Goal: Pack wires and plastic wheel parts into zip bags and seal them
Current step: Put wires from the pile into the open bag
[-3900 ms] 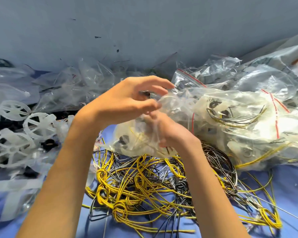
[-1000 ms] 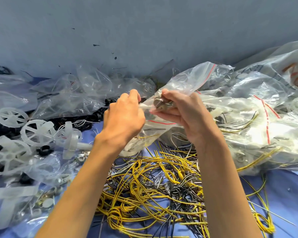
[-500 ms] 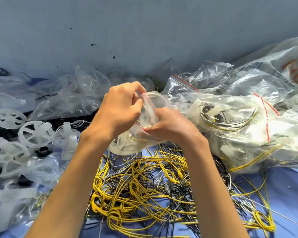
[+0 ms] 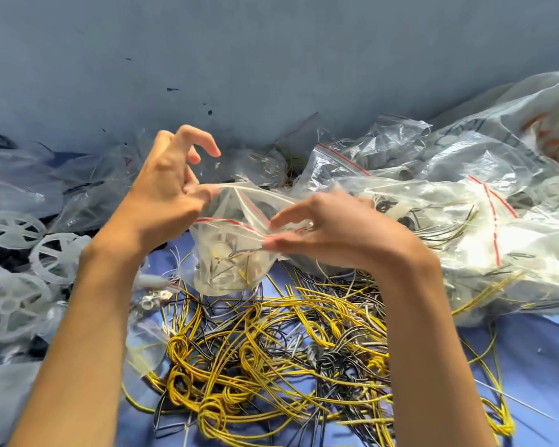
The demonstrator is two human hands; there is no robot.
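Observation:
I hold a small clear zip bag (image 4: 229, 253) with a red seal line above the wire pile; wires and a pale part show inside it. My left hand (image 4: 168, 195) pinches the bag's top left corner with thumb and a finger, its other fingers raised and curled. My right hand (image 4: 333, 227) pinches the red strip at the bag's right end between thumb and fingers. A tangle of yellow, black and grey wires (image 4: 271, 356) lies on the blue surface below. White plastic wheels (image 4: 17, 285) lie at the left.
A heap of filled zip bags (image 4: 465, 227) with red strips lies at the right. Empty clear bags (image 4: 78, 188) lie along the grey wall at the back left. Small white parts (image 4: 152, 301) sit by my left forearm.
My hands have moved apart along the bag's mouth, stretching the red strip flat between them. The left hand's outer fingers have lifted off the bag.

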